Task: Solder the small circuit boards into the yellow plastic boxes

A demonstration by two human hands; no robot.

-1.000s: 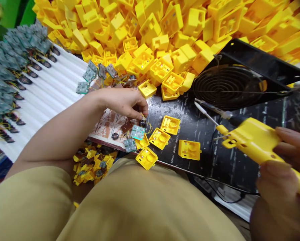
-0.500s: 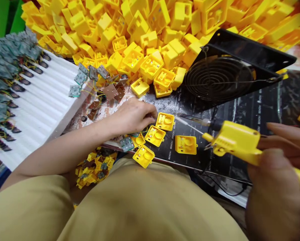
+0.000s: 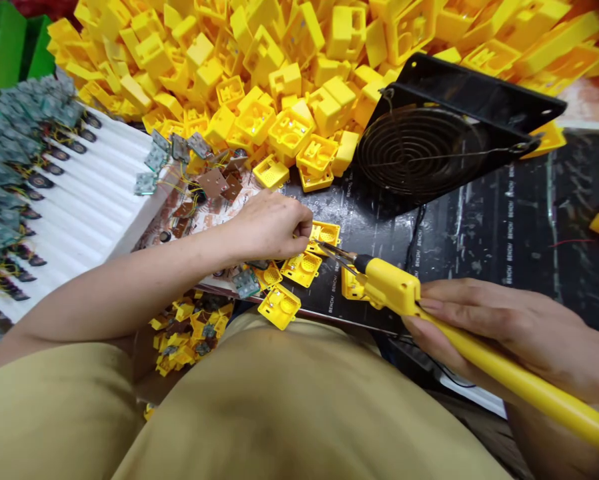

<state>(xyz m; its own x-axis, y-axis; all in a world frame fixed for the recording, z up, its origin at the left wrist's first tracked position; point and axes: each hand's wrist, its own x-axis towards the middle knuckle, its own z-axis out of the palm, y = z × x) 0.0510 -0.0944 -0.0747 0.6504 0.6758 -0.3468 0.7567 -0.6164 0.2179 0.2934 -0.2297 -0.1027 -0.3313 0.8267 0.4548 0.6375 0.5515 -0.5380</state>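
Observation:
My right hand (image 3: 484,327) is wrapped round a yellow soldering iron (image 3: 394,287) with a gun-shaped body. Its metal tip reaches over a small open yellow plastic case (image 3: 327,232) on the black bench top. At that case's left edge is my left hand (image 3: 279,223), its fingers pinched together; what they hold is hidden. Just below sit a second open case (image 3: 302,268) and a third case (image 3: 279,307) near the bench edge. Another yellow case (image 3: 352,285) is partly covered by the iron. A green circuit board (image 3: 246,283) lies left of these cases.
A big heap of yellow cases (image 3: 259,60) fills the back. At the back right stands a black fan (image 3: 414,153) with a wire guard. On the left, white foam (image 3: 99,193) carries rows of wired circuit boards (image 3: 9,167). Below the bench edge is a box of yellow parts (image 3: 189,333).
My right hand has brought the soldering iron left, from the right side to over the case by my left hand. My left hand has stayed nearly in place, with its fingers now over the case's edge.

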